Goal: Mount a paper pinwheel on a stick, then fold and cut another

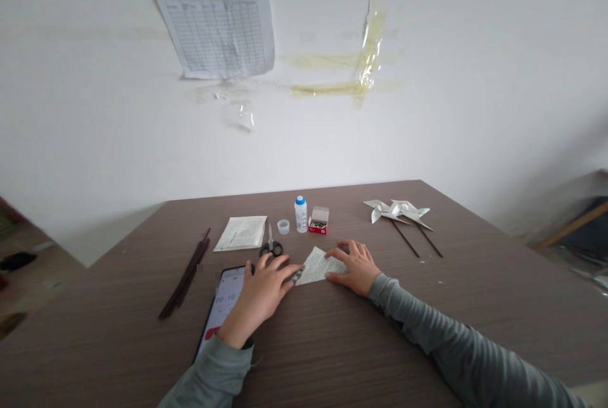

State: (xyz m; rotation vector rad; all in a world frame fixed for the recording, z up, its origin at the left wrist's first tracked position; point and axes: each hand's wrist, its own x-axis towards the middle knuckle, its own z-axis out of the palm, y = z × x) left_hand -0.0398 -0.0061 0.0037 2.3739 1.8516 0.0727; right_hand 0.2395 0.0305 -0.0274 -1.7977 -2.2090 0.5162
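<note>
A folded piece of printed paper lies flat on the table between my hands. My left hand rests palm down with its extended fingertips on the paper's left tip, and it partly covers a smartphone lying beneath the wrist. My right hand sits with spread fingers on the paper's right end. Just past my left fingertips lie black-handled scissors. Neither hand closes around anything.
The brown wood-grain table holds a paper stack, dark sticks, a white glue bottle, a small cap, a red-and-white pin box, and paper pinwheels on sticks. A wall stands behind.
</note>
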